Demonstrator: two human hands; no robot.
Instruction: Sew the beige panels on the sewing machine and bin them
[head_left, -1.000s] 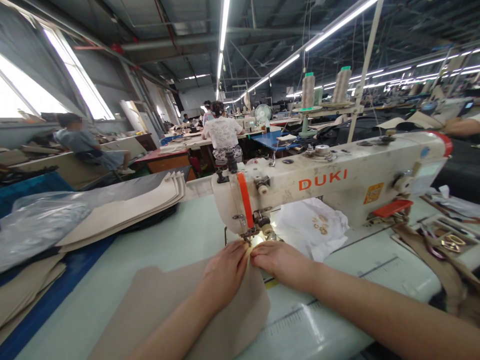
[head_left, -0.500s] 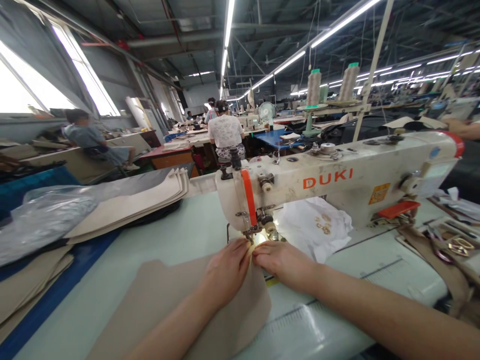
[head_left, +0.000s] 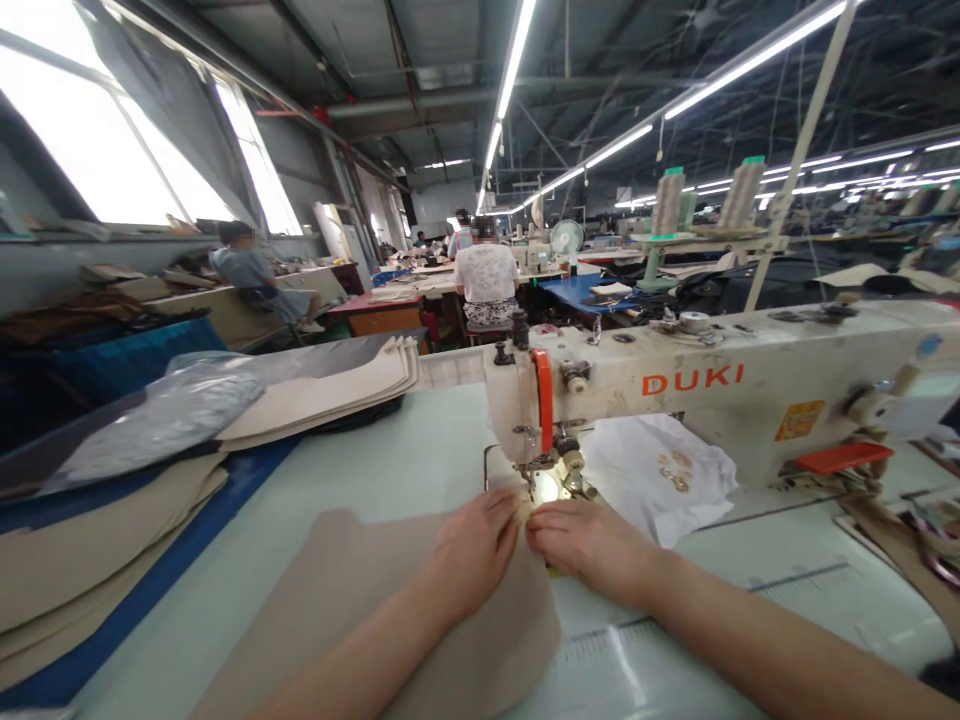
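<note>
A beige fabric panel (head_left: 360,600) lies flat on the pale green sewing table, its upper right edge at the needle area of the sewing machine (head_left: 551,390). My left hand (head_left: 480,550) rests on the panel with its fingers pressed together, gripping the edge just in front of the presser foot (head_left: 531,480). Opposite it, my right hand (head_left: 581,540) pinches the same edge from the right. The fingertips of both hands almost meet there, and they cover the bit of edge they hold. A small lamp lights the spot beside the needle.
A white cloth (head_left: 660,480) with several gold metal pieces (head_left: 675,468) lies under the machine arm. Stacked beige panels (head_left: 97,540) and a clear plastic bag (head_left: 172,400) are on the left. Thread cones (head_left: 667,205) stand behind. Other people sit farther back.
The camera has turned left, so the machine and table appear farther right. Both hands stay close to the needle, still gripping the panel's edge.
</note>
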